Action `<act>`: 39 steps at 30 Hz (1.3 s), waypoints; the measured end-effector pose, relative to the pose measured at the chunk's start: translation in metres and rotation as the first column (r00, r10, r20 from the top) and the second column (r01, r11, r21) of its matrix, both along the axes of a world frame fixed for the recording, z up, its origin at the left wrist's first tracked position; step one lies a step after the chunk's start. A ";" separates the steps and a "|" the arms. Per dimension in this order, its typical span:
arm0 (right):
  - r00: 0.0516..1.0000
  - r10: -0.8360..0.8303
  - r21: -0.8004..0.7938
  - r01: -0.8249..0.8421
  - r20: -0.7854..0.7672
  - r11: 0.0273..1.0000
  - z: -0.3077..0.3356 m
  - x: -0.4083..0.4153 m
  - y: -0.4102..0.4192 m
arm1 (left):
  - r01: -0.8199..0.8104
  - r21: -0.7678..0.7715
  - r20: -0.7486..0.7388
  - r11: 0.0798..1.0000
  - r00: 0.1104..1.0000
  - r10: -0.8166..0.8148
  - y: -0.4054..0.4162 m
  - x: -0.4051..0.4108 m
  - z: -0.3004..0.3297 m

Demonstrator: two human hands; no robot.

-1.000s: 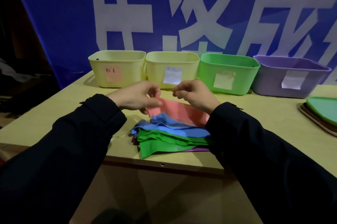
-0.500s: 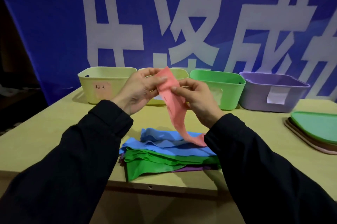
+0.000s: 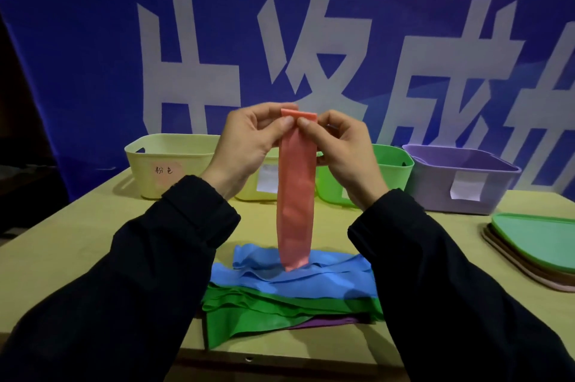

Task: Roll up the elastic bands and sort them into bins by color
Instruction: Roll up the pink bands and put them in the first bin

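A pink elastic band (image 3: 295, 195) hangs straight down in front of me, its top edge folded over. My left hand (image 3: 249, 145) and my right hand (image 3: 342, 151) both pinch that top edge, thumbs side by side. Its lower end hangs just above a pile on the table: blue bands (image 3: 326, 275) on top, green bands (image 3: 264, 310) under them, a purple band (image 3: 329, 322) at the bottom. Behind stand a yellow bin with a pink label (image 3: 165, 170), a second yellow bin (image 3: 264, 188) partly hidden by my hands, a green bin (image 3: 392, 170) and a purple bin (image 3: 460, 182).
A stack of trays with a green one on top (image 3: 535, 244) lies at the right edge of the wooden table (image 3: 77, 251). A blue banner with large white characters (image 3: 311, 39) hangs right behind the bins.
Both hands lifted the pink band off the pile and raised it. It now hangs vertically with its top edge folded, instead of trailing onto the blue bands.
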State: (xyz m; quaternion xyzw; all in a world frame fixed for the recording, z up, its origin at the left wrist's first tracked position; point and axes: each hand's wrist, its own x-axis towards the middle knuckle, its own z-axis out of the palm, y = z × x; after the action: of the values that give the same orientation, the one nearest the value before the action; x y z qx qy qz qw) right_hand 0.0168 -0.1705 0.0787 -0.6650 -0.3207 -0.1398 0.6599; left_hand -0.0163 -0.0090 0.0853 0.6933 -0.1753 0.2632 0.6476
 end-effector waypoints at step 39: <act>0.991 -0.010 0.023 0.014 -0.137 1.000 -0.146 0.041 0.005 | -0.085 -0.078 -0.175 0.993 0.982 0.071 -0.002 0.036 -0.153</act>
State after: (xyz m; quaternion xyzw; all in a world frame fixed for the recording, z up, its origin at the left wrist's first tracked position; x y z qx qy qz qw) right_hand 0.0573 -0.1655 -0.0678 -0.6670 -0.2690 -0.1016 0.6874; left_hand 0.0194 -0.0108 -0.0679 0.6916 -0.0800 0.2347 0.6784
